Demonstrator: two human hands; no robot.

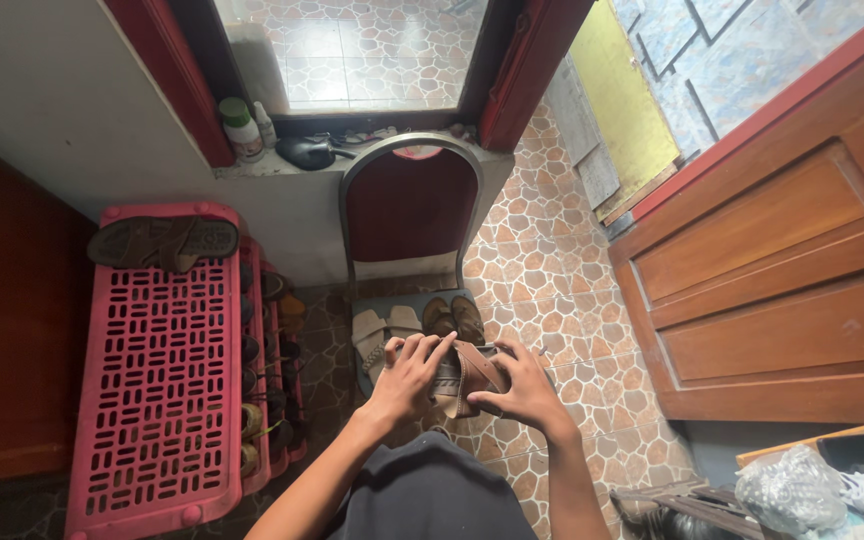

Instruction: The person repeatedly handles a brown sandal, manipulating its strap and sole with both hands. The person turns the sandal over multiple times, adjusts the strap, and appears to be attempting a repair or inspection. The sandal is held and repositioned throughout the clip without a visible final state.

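Gripping a brown sandal [470,372], left hand [410,375] and right hand [524,388] closed.

Shoe rack [157,400] left of chair [410,215]; sandals [404,325] on chair seat; door [782,280] right

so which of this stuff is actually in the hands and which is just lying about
In hand:
- brown sandal, held by left hand and right hand
- beige sandals and brown pair on the chair seat just beyond

Lying about:
- pink shoe rack with dark sandals on top
- bottles on the ledge
- wooden door
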